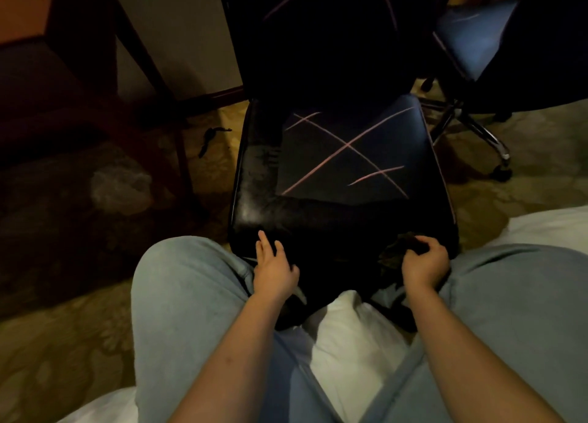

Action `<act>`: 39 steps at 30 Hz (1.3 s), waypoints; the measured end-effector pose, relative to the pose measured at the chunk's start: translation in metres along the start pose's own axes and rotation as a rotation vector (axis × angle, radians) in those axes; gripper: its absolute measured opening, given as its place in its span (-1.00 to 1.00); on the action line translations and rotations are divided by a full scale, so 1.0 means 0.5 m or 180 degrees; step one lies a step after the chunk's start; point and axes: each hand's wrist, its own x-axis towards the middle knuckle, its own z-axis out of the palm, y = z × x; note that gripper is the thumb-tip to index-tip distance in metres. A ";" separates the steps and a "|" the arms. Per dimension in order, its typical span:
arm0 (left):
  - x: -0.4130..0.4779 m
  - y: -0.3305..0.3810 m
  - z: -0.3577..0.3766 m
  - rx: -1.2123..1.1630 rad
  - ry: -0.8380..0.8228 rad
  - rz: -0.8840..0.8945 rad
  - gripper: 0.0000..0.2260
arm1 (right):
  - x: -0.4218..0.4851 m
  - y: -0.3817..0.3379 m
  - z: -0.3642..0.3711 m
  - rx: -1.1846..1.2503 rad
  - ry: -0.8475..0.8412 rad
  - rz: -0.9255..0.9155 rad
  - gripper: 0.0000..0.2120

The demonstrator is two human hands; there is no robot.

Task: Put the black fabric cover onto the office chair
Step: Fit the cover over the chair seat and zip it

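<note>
Gripping a bunched fold of the black fabric cover [396, 249] at the front-right corner of the office chair [334, 168] seat, the right hand [424, 262] curls tight around it, while the left hand [275, 265] lies straight-fingered on the front-left edge, both equally near, the seat running away from them.

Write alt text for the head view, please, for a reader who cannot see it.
A seated person's right hand grips the bunched black cover at the front edge of an office chair seat, while the left hand rests with straight fingers on that edge. A second chair stands behind to the right in the dim room.
</note>
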 end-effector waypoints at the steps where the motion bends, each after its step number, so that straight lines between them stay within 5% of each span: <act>1: 0.002 -0.001 0.000 -0.0038 0.0024 -0.0036 -0.38 | -0.003 0.001 -0.002 -0.0006 0.0044 -0.0012 -0.78; 7: -0.005 0.013 0.010 -0.0352 0.0265 -0.0220 -0.36 | -0.055 -0.014 0.008 -0.0325 -0.0400 -0.0359 -0.75; 17: -0.019 0.024 0.023 -0.0076 0.0137 0.0422 -0.39 | -0.083 -0.004 0.036 -0.0672 -0.1199 -0.1122 -0.65; 31: -0.001 0.002 0.024 -0.0216 -0.0143 0.0555 -0.37 | 0.041 0.018 -0.048 -0.0037 0.0340 -0.0124 -0.73; 39: 0.006 0.001 0.028 -0.0097 -0.0103 0.0416 -0.37 | 0.076 0.025 -0.075 -0.0568 -0.0084 -0.0107 -0.77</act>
